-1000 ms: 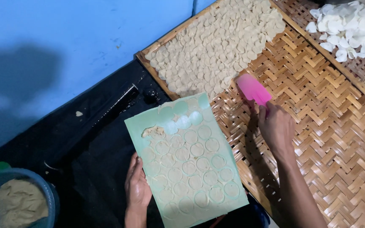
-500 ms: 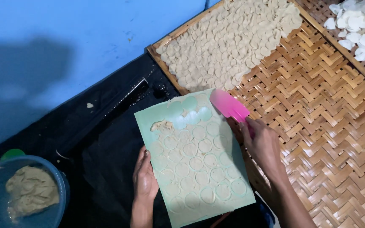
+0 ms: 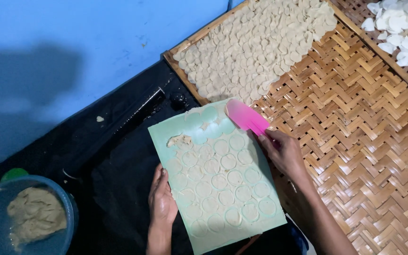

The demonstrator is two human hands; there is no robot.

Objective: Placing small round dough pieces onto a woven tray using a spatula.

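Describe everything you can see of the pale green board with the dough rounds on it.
The pale green rectangular board looks like thin, flat plastic, lying tilted across the edge of the black-covered table and the woven bamboo tray. Rows of thin round dough discs cover most of it; the far end is partly bare, with a ragged dough scrap. The left hand holds its near left edge. The right hand rests a pink spatula on its far right corner.

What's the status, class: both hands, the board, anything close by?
Left hand grips green board edge. Right hand holds pink scraper on it. Woven tray alongside.
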